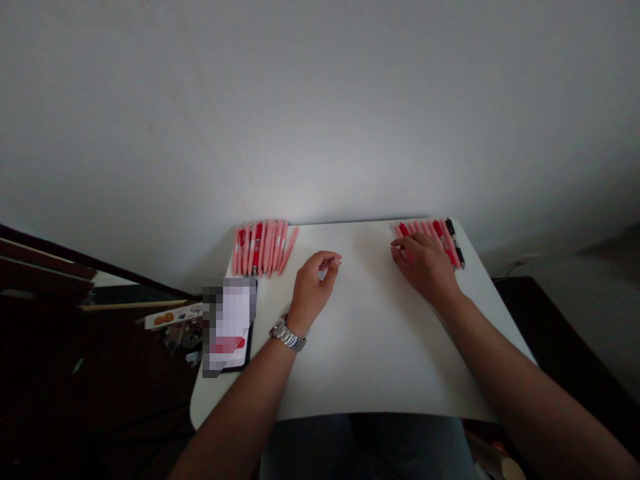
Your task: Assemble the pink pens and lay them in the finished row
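Observation:
My left hand (316,280), with a metal-band watch (289,335) at its wrist, hovers over the middle of the white table. Its fingers curl in towards the thumb, and nothing shows in them. At the table's far right, my right hand (429,263) is over a row of pens, mostly pink with a few red ones (439,230) and a black pen (455,243) at the end. A small gap shows between its thumb and forefinger; the other fingers are hidden. At the far left lies a larger row of pink and red pens (267,247), the rightmost one slightly slanted.
A phone (235,327) with a blurred screen lies on the table's left side, below the left pens. The white table (370,360) stands against a grey wall (320,120). My legs (365,447) are under its front edge. Dark clutter fills the floor at left.

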Tool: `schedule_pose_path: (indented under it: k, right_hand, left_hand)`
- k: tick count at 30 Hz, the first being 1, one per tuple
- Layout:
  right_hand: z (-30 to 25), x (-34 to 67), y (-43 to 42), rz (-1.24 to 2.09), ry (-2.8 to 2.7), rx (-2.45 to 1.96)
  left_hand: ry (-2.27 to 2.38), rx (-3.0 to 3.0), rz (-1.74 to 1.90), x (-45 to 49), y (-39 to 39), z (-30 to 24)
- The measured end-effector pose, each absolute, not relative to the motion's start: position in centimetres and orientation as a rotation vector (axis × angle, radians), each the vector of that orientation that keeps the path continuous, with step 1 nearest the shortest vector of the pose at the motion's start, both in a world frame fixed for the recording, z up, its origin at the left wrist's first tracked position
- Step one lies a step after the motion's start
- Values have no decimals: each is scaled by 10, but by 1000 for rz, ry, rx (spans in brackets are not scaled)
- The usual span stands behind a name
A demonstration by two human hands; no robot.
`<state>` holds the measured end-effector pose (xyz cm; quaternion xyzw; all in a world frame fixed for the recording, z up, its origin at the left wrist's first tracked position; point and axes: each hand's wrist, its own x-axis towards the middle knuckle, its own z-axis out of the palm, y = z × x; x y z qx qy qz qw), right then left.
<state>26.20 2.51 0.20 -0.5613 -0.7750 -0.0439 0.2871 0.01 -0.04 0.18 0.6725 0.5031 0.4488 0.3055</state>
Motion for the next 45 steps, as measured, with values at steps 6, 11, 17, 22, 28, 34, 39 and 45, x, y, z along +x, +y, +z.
schedule_pose_path:
  k: [6, 11, 17, 22, 28, 34, 39, 45]
  right_hand:
    - [2, 243, 17, 156, -2109, -1303]
    - [2, 233, 13, 348, -2169, -1168]
    - [-2, 227, 13, 456, -2185, -1130]
    - [-4, 229, 14, 508, -2168, -1130]
    - [-3, 230, 15, 538, -2158, -1129]
    - [-3, 231, 15, 556, -2159, -1139]
    - [-4, 232, 15, 557, -2164, -1125]
    - [-5, 234, 16, 550, -2182, -1109]
  left_hand:
    - [1332, 1777, 1175, 2, -1, 3]
    - [1341, 1794, 1174, 2, -1, 3]
    - [1349, 1806, 1164, 3, -1, 4]
    - [1353, 1807, 1169, 3, -1, 4]
    - [1335, 1799, 1185, 2, -1, 3]
    - [1440, 1986, 1170, -3, 0, 7]
    - [1693, 2219, 1092, -12, 3, 13]
    - [2033, 2252, 971, -20, 2, 21]
